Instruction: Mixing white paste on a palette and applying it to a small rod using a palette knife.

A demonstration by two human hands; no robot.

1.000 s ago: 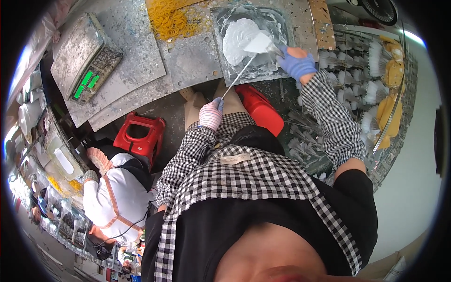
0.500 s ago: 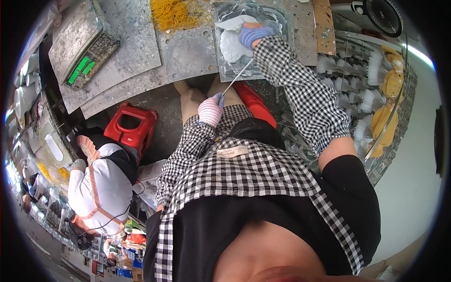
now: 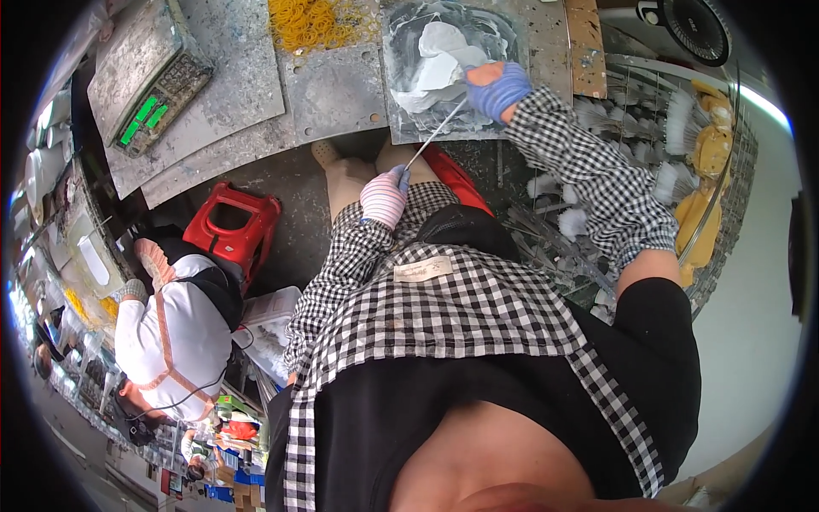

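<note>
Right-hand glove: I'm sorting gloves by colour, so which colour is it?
Blue, with an orange fingertip patch; the right hand shows best in the head view.

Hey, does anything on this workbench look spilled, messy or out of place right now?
Yes. Yellow rubber bands lie in a loose scattered heap on the bench, not in a container. White paste is smeared unevenly over the tray by the right hand.

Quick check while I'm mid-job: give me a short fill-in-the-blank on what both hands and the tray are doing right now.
1. The left hand, in a striped glove, grips the lower end of a thin ____.
2. The right hand wears a ____ glove and rests in the tray.
3. The paste in the tray is ____ in colour.
4. The stool beside the co-worker is ____.

Missing words: rod; blue; white; red
</note>
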